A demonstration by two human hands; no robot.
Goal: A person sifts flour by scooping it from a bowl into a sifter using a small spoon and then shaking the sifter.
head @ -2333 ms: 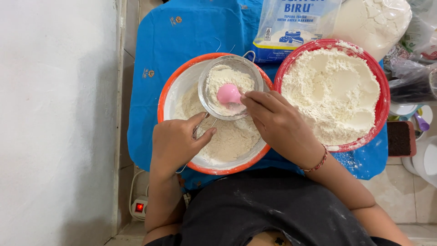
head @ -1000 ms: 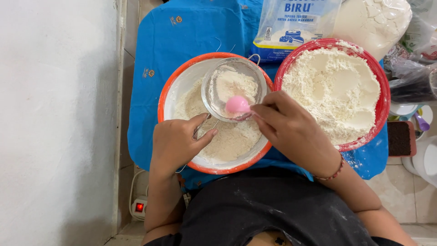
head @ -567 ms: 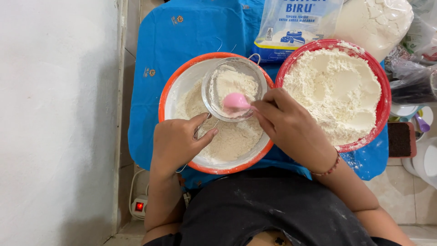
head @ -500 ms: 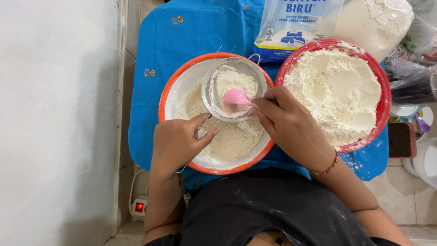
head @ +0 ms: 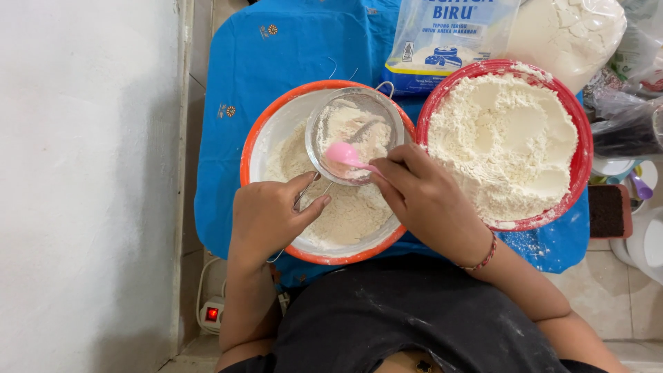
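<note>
Now, two hands are working flour through a sieve over a bowl.

Lying on the blue cloth [head: 290, 76], the orange bowl [head: 254, 148] is sitting at 9 o'clock of the red bowl [head: 583, 155]; the sieve [head: 356, 135] is hanging over its 1 o'clock part, the left hand [head: 269, 217] clenching its handle at 7 o'clock, the right hand [head: 428, 200] pinching the pink spoon [head: 343, 155] inside it.

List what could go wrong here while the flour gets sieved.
1. The sieve sits toward the orange bowl's far rim, so flour may fall onto the blue cloth.
2. The left hand holds only the handle; hard pressing with the pink spoon in the right hand may tip it.
</note>
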